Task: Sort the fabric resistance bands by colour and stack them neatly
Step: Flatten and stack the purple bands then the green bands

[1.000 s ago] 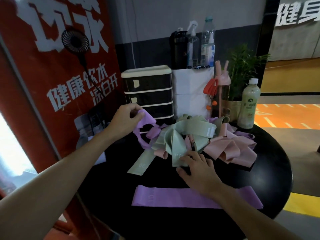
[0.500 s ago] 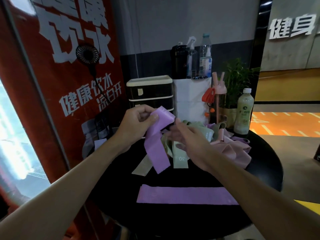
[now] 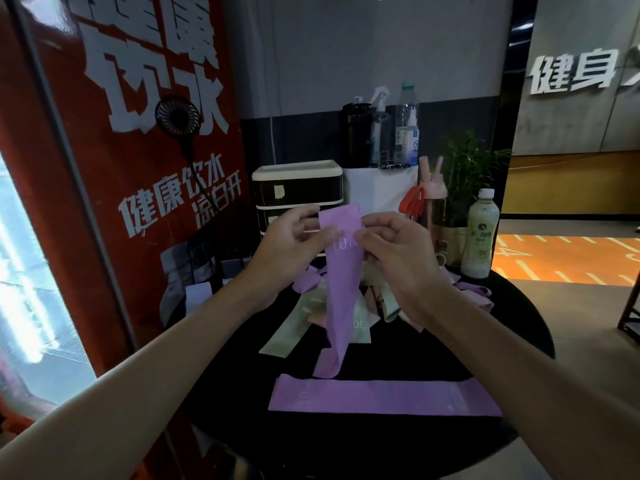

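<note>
Your left hand (image 3: 294, 244) and right hand (image 3: 394, 251) each pinch the top edge of a purple band (image 3: 341, 289), both grips clamped on it. It hangs twisted, lower end near a second purple band (image 3: 381, 398) lying flat on the black tabletop (image 3: 502, 334). Behind lie heaped green and pink bands (image 3: 313, 303).

Lifted purple band (image 3: 343, 289) (marked 10) dangles just behind flat purple band (image 3: 381, 398).

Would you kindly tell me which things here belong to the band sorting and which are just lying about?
Job: held purple band, pinched by left hand and right hand; flat purple band; mixed band pile.
Lying about: drawer unit; milky bottle; pink bottle; potted plant; small fan.
</note>
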Tool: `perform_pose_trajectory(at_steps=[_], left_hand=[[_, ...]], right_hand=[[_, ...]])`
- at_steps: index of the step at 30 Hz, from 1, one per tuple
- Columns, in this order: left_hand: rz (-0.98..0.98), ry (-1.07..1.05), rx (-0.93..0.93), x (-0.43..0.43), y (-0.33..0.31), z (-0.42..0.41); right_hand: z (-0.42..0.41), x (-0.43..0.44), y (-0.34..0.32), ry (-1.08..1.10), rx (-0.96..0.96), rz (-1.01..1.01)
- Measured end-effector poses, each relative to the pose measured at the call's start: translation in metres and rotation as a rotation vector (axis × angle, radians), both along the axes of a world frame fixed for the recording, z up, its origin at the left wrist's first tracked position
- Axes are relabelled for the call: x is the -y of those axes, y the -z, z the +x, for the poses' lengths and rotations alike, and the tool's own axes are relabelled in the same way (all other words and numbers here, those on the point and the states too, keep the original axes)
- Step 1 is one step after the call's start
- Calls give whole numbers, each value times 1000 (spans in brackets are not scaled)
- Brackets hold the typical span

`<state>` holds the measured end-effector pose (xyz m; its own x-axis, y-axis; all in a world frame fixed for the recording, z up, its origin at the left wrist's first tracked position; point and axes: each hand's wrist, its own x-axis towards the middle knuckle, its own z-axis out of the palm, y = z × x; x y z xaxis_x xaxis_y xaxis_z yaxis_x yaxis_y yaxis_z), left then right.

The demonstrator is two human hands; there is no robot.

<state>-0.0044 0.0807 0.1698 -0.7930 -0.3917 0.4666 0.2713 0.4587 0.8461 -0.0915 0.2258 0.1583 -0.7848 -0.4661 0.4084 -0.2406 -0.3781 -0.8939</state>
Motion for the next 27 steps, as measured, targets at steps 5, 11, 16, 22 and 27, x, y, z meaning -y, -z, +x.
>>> perform_pose_trajectory(at_steps=[5,11,16,22,27], left_hand=[[-40,2,-75,-6,-15,-1],[-47,-43,-153,-14,-28,-2],[-44,-64,-204,-14,-36,-4],[-70,-123,-255,-8,-37,-7],[-83,-180,-275,6,-34,-5]], right_hand=[[5,-3,-1,-30,-64,8],[10,-3,7,-181,-31,113],[10,-4,16,-186,-64,130],[8,-4,25,-340,-20,136],[7,-9,38,-399,-45,197]])
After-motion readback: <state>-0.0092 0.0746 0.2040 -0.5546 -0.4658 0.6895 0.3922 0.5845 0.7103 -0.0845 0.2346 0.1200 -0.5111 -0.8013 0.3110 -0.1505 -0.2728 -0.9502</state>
